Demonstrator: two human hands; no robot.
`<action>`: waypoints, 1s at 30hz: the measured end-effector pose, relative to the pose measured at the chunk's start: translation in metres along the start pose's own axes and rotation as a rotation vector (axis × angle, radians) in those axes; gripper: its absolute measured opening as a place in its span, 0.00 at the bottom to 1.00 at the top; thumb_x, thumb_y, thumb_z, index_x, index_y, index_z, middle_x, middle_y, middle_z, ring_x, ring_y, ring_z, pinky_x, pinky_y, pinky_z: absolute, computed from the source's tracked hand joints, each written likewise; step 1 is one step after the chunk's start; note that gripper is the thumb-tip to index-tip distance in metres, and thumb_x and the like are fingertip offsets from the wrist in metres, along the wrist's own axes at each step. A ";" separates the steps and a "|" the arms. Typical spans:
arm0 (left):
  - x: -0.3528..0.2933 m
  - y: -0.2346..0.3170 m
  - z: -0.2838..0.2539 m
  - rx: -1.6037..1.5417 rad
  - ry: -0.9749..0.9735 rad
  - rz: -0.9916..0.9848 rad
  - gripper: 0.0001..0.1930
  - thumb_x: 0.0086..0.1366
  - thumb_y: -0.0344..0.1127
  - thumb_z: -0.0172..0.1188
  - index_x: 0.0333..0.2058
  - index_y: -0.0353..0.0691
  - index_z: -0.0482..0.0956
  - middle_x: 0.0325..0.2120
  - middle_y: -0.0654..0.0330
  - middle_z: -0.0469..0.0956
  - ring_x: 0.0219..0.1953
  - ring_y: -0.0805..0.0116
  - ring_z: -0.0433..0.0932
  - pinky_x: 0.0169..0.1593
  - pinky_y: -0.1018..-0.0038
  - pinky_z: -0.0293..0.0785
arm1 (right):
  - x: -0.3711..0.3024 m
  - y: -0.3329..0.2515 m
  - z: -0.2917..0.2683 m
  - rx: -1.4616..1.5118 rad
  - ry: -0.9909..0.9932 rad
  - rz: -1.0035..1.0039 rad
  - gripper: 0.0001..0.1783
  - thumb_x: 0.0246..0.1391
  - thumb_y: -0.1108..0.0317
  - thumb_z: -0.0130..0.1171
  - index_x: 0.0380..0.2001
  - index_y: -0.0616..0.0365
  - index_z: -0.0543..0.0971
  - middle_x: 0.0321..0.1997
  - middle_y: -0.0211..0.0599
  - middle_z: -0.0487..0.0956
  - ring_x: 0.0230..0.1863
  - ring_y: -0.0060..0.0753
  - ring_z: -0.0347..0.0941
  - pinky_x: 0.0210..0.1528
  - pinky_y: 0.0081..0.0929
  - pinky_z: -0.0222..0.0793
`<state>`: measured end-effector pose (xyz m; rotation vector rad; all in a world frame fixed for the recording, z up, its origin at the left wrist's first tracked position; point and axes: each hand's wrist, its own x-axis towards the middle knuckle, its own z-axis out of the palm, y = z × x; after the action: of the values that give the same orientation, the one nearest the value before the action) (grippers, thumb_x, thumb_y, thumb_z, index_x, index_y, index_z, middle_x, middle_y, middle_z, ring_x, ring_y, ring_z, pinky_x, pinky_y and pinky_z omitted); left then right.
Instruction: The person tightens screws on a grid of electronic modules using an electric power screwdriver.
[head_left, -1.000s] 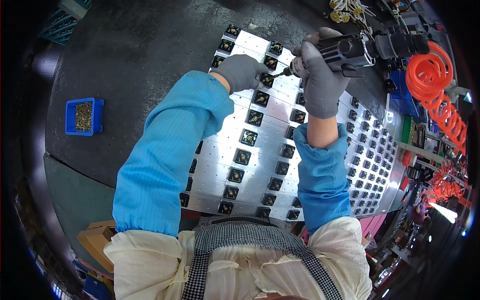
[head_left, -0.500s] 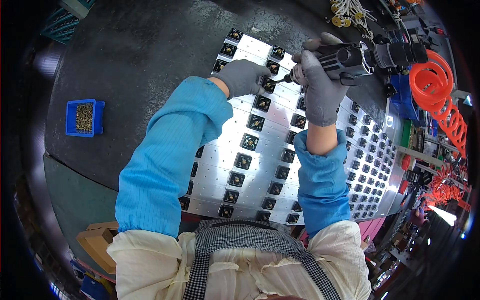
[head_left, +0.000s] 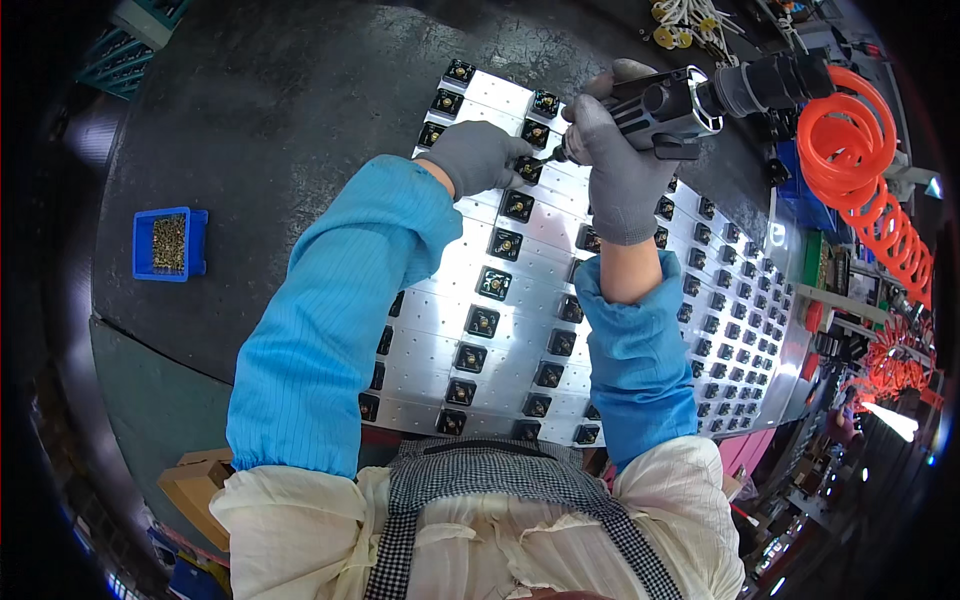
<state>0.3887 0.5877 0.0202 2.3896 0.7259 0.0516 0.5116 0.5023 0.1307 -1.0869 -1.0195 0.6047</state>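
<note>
My right hand (head_left: 625,180), in a grey glove, is wrapped round a silver and black power screwdriver (head_left: 665,108). Its thin bit points left and reaches a black square part (head_left: 529,170) with a brass-coloured centre. At the edge of that same part is my gloved left hand (head_left: 474,158), fingers curled and tips close together beside the bit. What the fingertips pinch, if anything, is too small to make out. The part is one of several in rows on perforated silvery metal plates (head_left: 420,330) laid side by side.
A blue bin (head_left: 140,243) of small brass-coloured pieces stands on the dark table (head_left: 250,120) at left. An orange coiled hose (head_left: 850,150) hangs at right. White cords (head_left: 695,18) lie at the far edge, and a cardboard box (head_left: 195,490) is at lower left.
My right hand and the screwdriver have shifted slightly left, the bit staying at the black part. My left hand has barely moved. The plates appear slightly further left in view.
</note>
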 end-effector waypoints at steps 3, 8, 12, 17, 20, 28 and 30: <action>0.002 0.010 -0.004 0.017 -0.046 -0.032 0.26 0.57 0.49 0.67 0.54 0.56 0.78 0.32 0.55 0.83 0.35 0.58 0.82 0.41 0.63 0.76 | -0.001 -0.001 -0.005 0.008 0.010 0.022 0.20 0.49 0.79 0.64 0.47 0.59 0.73 0.37 0.32 0.79 0.36 0.19 0.76 0.37 0.19 0.75; 0.002 0.004 -0.001 0.017 -0.011 0.001 0.26 0.57 0.49 0.67 0.55 0.57 0.77 0.31 0.55 0.83 0.35 0.57 0.81 0.41 0.63 0.76 | -0.001 -0.004 -0.001 0.050 -0.011 0.028 0.21 0.49 0.79 0.64 0.47 0.60 0.73 0.37 0.32 0.79 0.36 0.19 0.76 0.37 0.19 0.75; 0.000 0.009 -0.004 0.039 -0.022 -0.023 0.25 0.56 0.50 0.67 0.54 0.56 0.78 0.31 0.54 0.83 0.36 0.56 0.81 0.42 0.63 0.76 | 0.002 -0.002 -0.004 0.024 0.003 0.025 0.21 0.49 0.78 0.64 0.47 0.60 0.73 0.37 0.32 0.79 0.36 0.19 0.76 0.36 0.18 0.75; 0.000 0.003 0.001 0.014 0.029 0.002 0.25 0.56 0.50 0.67 0.53 0.56 0.79 0.30 0.54 0.82 0.35 0.56 0.81 0.42 0.63 0.76 | 0.000 -0.003 -0.002 0.028 0.003 0.066 0.21 0.49 0.78 0.64 0.48 0.60 0.73 0.37 0.32 0.79 0.36 0.19 0.76 0.37 0.19 0.75; 0.000 0.003 0.002 0.026 0.045 0.007 0.25 0.56 0.50 0.67 0.52 0.57 0.79 0.29 0.55 0.82 0.35 0.57 0.81 0.42 0.63 0.76 | 0.002 -0.001 -0.003 0.028 0.001 0.031 0.21 0.49 0.79 0.64 0.47 0.60 0.73 0.37 0.32 0.79 0.36 0.19 0.76 0.37 0.19 0.75; 0.000 0.005 0.000 0.020 0.019 -0.010 0.25 0.56 0.51 0.67 0.53 0.57 0.79 0.27 0.55 0.82 0.34 0.58 0.81 0.41 0.64 0.76 | 0.002 0.002 -0.004 0.010 0.023 0.010 0.19 0.50 0.79 0.63 0.46 0.60 0.74 0.37 0.33 0.80 0.36 0.19 0.76 0.37 0.19 0.75; 0.000 0.004 0.002 0.015 0.034 -0.003 0.25 0.56 0.51 0.67 0.53 0.57 0.79 0.27 0.55 0.82 0.33 0.58 0.81 0.41 0.64 0.76 | 0.001 0.002 -0.004 0.016 0.021 0.008 0.19 0.50 0.79 0.63 0.46 0.60 0.74 0.38 0.33 0.80 0.36 0.18 0.76 0.37 0.19 0.75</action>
<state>0.3912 0.5844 0.0206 2.4066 0.7486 0.0859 0.5155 0.5027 0.1286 -1.0815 -0.9910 0.6054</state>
